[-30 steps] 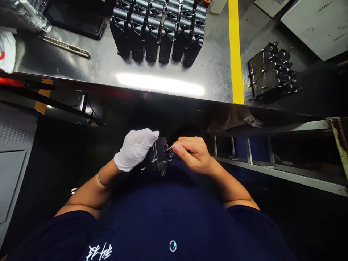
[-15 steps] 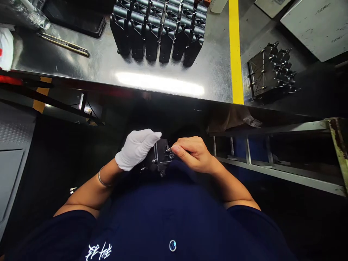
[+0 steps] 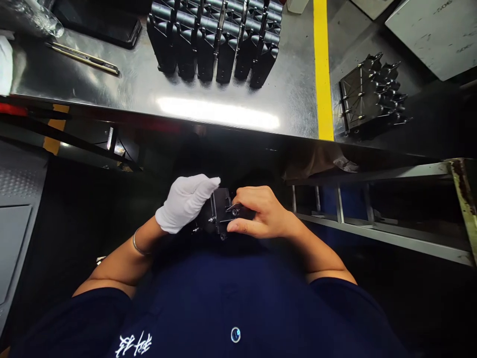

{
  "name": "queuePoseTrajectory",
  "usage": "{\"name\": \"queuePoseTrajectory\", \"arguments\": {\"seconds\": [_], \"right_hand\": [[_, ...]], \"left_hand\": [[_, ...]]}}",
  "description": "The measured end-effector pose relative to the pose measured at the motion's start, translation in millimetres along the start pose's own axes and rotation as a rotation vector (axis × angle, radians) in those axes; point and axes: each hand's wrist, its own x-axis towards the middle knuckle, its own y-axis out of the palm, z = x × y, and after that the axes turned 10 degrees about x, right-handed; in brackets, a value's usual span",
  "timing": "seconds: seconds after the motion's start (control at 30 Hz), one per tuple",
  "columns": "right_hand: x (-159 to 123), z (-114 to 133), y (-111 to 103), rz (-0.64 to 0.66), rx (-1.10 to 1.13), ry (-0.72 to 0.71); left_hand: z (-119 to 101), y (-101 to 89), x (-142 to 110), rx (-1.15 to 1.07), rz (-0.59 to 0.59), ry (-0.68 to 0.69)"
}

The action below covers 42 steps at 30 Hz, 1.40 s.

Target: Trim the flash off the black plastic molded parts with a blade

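Just in front of my dark blue shirt is a black moulded plastic part (image 3: 222,201) with small pegs and a round boss. My left hand (image 3: 186,203), in a white glove, is closed around its left side. My bare right hand (image 3: 263,213) is at the right side of the part, thumb below the round boss and forefinger above it, gripping that end. The other right fingers curl behind and are partly hidden. Whether a small thin tool is still in the right hand does not show.
On the metal bench (image 3: 294,104) stands a row of black moulded parts (image 3: 206,54). A slim cutter knife (image 3: 84,58) and a dark tray (image 3: 100,25) lie at left. Beyond the yellow tape (image 3: 323,74) are more black parts (image 3: 367,97) and a white box (image 3: 436,37). A metal rack (image 3: 372,226) is at lower right.
My right thumb and forefinger have parted from a pinch on a thin pointed thing and now span the part's right end. The left hand has barely moved.
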Motion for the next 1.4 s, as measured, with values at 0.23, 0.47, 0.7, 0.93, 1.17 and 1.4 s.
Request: {"name": "queuePoseTrajectory", "arguments": {"seconds": [0.23,0.47,0.7,0.93,1.17,1.4], "right_hand": [[3,-2,1,0.038,-0.047,-0.042],[3,-9,2,-0.056,-0.287,-0.063],[4,-13,2,-0.087,-0.375,-0.104],[5,-13,1,-0.101,-0.441,-0.106],[4,-16,2,-0.168,-0.416,-0.112],[3,-16,3,-0.16,-0.486,-0.133]], "left_hand": [[0,1.7,1,0.021,0.016,-0.007],[1,4.7,2,0.042,-0.059,-0.132],[-2,7.1,4,-0.03,-0.072,-0.231],[-3,7.5,5,-0.06,-0.068,-0.287],[-3,7.7,6,-0.125,-0.021,-0.314],[-2,9.5,7,-0.132,0.004,-0.346]]}}
